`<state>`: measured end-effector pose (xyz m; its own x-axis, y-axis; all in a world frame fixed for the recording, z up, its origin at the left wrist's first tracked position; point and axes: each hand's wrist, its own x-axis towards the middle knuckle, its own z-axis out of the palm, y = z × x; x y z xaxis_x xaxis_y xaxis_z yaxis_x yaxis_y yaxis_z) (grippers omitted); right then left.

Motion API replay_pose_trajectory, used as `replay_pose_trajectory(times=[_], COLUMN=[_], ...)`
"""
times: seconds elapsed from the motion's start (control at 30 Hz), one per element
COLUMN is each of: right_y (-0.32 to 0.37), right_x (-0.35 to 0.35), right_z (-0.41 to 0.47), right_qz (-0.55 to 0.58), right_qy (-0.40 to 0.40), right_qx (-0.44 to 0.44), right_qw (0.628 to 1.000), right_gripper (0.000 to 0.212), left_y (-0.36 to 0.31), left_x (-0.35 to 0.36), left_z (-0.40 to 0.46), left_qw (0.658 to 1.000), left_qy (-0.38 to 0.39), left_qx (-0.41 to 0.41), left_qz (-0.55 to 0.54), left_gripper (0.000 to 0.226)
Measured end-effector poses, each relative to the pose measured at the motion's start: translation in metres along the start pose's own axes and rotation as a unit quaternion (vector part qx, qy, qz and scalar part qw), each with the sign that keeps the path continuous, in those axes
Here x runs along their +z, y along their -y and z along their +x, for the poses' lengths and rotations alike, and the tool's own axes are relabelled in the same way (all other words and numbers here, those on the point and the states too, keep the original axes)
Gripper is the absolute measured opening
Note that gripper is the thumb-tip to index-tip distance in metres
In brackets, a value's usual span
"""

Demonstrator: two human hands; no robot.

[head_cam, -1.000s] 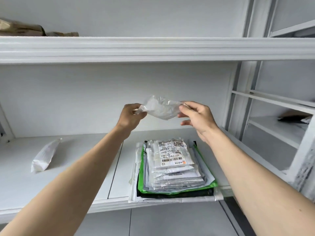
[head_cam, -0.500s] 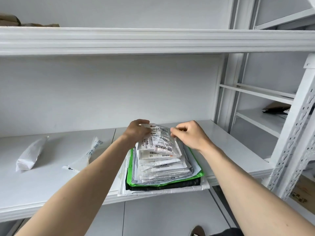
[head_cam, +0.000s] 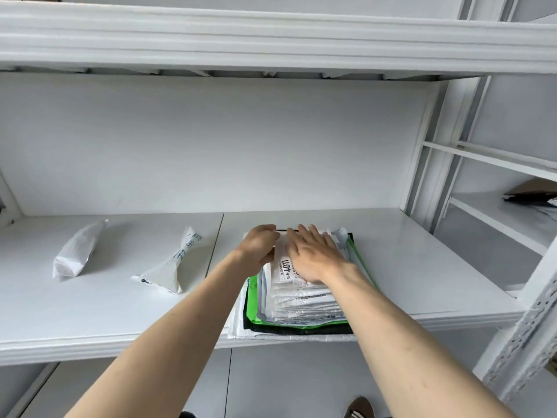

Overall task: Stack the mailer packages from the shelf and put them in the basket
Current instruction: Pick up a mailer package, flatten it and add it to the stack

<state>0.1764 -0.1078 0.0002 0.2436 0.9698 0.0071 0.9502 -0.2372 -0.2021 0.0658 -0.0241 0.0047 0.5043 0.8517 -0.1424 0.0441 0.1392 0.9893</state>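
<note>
Stack (head_cam: 301, 300) of mailers sits at shelf (head_cam: 422, 267) front edge, R of centre. Right hand (head_cam: 313, 254) flat, fingers straight, pressing top mailer (head_cam: 284, 268). Left hand (head_cam: 259, 248) curled, pinching its L edge. Two loose mailers (head_cam: 77, 251) (head_cam: 174, 267) lie well apart, L.

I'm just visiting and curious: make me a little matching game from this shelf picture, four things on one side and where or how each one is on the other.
Things:
1. right hand
2. left hand
3. green mailer
4. plain white mailer

States or places:
A. lies far left on the shelf, apart from the stack
B. lies flat, fingers straight, on the top labelled mailer
C. near the bottom of the stack, its edge showing
D. fingers curled at the top mailer's left edge

Pairs: 1-B, 2-D, 3-C, 4-A
</note>
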Motion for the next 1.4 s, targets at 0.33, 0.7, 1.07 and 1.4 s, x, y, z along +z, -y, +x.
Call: replay_pose_trajectory(times=[0.33, 0.7, 1.07, 1.4], right_y=[-0.013, -0.012, -0.012, -0.037], right_x=[0.038, 0.041, 0.04, -0.047], right_z=[-0.001, -0.004, -0.002, -0.017], right_qz=[-0.004, 0.012, 0.023, 0.335], right_qy=[0.015, 0.027, 0.029, -0.116], right_qx=[0.009, 0.018, 0.02, 0.17], right_qw=[1.0, 0.999, 0.999, 0.92], right_gripper=[0.055, 0.056, 0.058, 0.113], left_y=[0.027, 0.029, 0.027, -0.033], left_x=[-0.008, -0.008, 0.003, -0.006], left_z=[0.02, 0.014, 0.007, -0.007], left_qw=[0.999, 0.998, 0.997, 0.998], left_qy=[0.037, 0.041, 0.013, 0.0], left_qx=[-0.031, -0.024, 0.0, 0.02], left_qz=[0.015, 0.051, 0.077, -0.064], left_gripper=[0.037, 0.048, 0.058, 0.05])
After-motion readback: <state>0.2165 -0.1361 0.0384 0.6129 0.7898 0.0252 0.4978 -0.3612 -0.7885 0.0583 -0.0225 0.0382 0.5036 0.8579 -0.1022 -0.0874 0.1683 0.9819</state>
